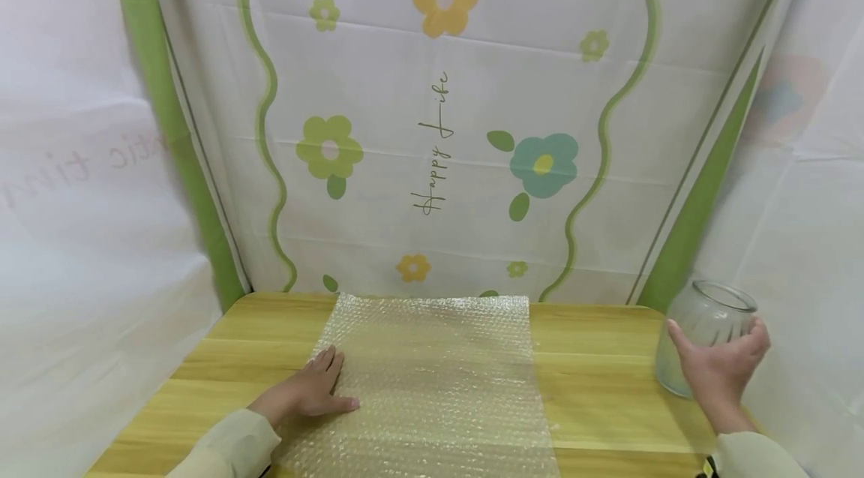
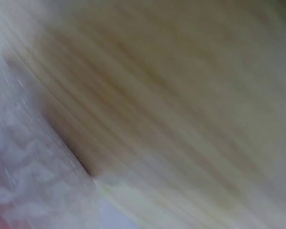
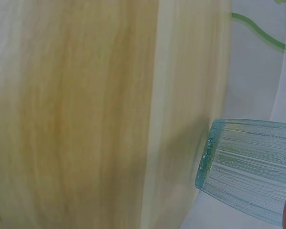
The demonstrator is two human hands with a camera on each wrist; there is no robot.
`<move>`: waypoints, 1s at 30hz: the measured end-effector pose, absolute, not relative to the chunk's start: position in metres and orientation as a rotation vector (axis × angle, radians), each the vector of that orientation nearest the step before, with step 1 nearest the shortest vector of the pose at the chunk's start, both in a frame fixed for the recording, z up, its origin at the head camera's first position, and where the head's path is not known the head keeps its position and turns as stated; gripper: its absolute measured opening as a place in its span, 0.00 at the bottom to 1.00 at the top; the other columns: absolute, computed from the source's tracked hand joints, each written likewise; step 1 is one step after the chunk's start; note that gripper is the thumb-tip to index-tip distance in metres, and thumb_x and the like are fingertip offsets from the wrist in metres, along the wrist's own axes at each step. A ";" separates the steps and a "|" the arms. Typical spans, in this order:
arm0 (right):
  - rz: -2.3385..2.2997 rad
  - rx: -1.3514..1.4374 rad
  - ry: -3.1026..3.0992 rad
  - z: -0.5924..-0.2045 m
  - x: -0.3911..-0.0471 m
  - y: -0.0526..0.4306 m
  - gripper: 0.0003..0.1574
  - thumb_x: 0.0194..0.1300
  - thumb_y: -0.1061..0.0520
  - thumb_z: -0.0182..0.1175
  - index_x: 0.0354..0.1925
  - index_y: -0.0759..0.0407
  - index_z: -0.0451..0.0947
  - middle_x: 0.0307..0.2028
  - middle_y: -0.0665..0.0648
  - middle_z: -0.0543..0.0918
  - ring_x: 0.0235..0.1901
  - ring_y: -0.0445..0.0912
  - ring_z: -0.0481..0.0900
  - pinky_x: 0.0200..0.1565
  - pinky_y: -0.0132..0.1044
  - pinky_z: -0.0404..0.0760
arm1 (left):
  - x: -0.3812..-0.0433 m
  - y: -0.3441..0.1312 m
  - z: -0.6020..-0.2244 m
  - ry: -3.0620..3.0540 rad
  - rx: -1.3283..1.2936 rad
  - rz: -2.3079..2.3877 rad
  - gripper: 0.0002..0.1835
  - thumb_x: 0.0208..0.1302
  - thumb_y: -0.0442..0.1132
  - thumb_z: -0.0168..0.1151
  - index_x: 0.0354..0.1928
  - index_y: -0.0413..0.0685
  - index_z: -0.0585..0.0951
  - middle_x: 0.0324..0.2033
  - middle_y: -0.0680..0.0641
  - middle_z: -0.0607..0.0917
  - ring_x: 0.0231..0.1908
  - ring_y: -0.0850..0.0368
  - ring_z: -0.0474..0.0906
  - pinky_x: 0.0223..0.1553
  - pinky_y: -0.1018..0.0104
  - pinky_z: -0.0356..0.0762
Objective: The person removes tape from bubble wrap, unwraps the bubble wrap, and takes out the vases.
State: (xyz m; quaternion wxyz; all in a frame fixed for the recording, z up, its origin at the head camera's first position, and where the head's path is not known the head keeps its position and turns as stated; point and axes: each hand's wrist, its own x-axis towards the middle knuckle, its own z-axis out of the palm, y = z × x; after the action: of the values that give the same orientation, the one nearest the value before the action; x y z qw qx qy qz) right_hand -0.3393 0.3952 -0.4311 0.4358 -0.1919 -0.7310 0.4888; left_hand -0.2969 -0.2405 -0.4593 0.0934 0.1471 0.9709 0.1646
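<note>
A sheet of clear bubble wrap [image 1: 445,380] lies flat over the middle of the wooden table. My left hand [image 1: 312,392] rests on its left edge, fingers and thumb spread out. The left wrist view is blurred, with the bubble wrap [image 2: 38,181] at its lower left. At the table's right side, my right hand [image 1: 725,365] grips an upright clear glass jar [image 1: 709,324] around its body, thumb on the near left side. The jar's ribbed wall and thick greenish base [image 3: 207,157] show in the right wrist view, close over the table near its edge.
The wood-grain table [image 1: 601,388] shows on both sides of the bubble wrap. A white curtain with printed flowers [image 1: 435,163] hangs behind it. More white fabric [image 1: 88,238] hangs on the left, and a fabric wall [image 1: 810,238] stands close beside the jar on the right.
</note>
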 end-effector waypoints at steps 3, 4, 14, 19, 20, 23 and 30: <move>1.223 -0.497 -1.826 -0.431 -0.339 0.399 0.74 0.44 0.48 0.79 0.75 0.50 0.40 0.72 0.57 0.49 0.70 0.53 0.50 0.69 0.41 0.46 | -0.297 -0.240 -0.459 2.881 0.437 0.488 0.56 0.58 0.66 0.62 0.70 0.25 0.55 0.70 0.23 0.49 0.70 0.28 0.43 0.67 0.39 0.46; 1.221 -0.498 -1.827 -0.431 -0.339 0.400 0.73 0.44 0.48 0.79 0.75 0.50 0.40 0.72 0.57 0.49 0.70 0.52 0.50 0.69 0.40 0.46 | -0.296 -0.240 -0.459 2.880 0.435 0.487 0.56 0.58 0.66 0.61 0.70 0.25 0.55 0.70 0.23 0.49 0.70 0.28 0.43 0.67 0.39 0.46; 1.197 -0.494 -1.791 -0.432 -0.338 0.402 0.71 0.44 0.51 0.79 0.74 0.49 0.43 0.70 0.56 0.50 0.68 0.50 0.51 0.69 0.39 0.46 | -0.295 -0.238 -0.458 2.873 0.425 0.496 0.57 0.58 0.66 0.61 0.70 0.25 0.54 0.70 0.24 0.48 0.70 0.29 0.43 0.68 0.40 0.46; 1.203 -0.493 -1.792 -0.433 -0.338 0.402 0.72 0.43 0.52 0.80 0.73 0.49 0.43 0.70 0.56 0.50 0.69 0.51 0.50 0.69 0.41 0.46 | -0.296 -0.238 -0.458 2.870 0.424 0.484 0.56 0.59 0.67 0.61 0.71 0.26 0.54 0.70 0.24 0.48 0.70 0.29 0.43 0.68 0.40 0.46; 1.208 -0.494 -1.794 -0.433 -0.338 0.402 0.72 0.43 0.52 0.80 0.73 0.49 0.43 0.71 0.56 0.49 0.69 0.51 0.50 0.69 0.41 0.45 | -0.296 -0.238 -0.458 2.869 0.424 0.487 0.56 0.59 0.67 0.61 0.71 0.25 0.54 0.70 0.24 0.48 0.70 0.29 0.43 0.68 0.40 0.46; 1.214 -0.490 -1.803 -0.433 -0.339 0.401 0.72 0.43 0.53 0.80 0.73 0.50 0.42 0.71 0.56 0.49 0.70 0.52 0.49 0.69 0.42 0.45 | -0.295 -0.238 -0.456 2.867 0.420 0.498 0.56 0.58 0.66 0.61 0.71 0.25 0.54 0.70 0.24 0.48 0.70 0.28 0.42 0.67 0.39 0.45; 1.217 -0.492 -1.822 -0.435 -0.340 0.400 0.72 0.44 0.52 0.80 0.74 0.50 0.41 0.71 0.56 0.48 0.70 0.52 0.49 0.69 0.43 0.45 | -0.293 -0.238 -0.453 2.870 0.417 0.500 0.56 0.58 0.65 0.62 0.70 0.25 0.54 0.70 0.23 0.48 0.70 0.28 0.43 0.67 0.39 0.45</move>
State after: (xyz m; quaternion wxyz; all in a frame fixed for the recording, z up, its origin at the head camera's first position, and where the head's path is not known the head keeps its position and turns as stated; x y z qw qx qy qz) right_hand -0.3402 0.3999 -0.4350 0.4333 -0.1974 -0.7312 0.4884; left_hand -0.2932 -0.2382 -0.4533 0.0992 0.1410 0.9704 0.1692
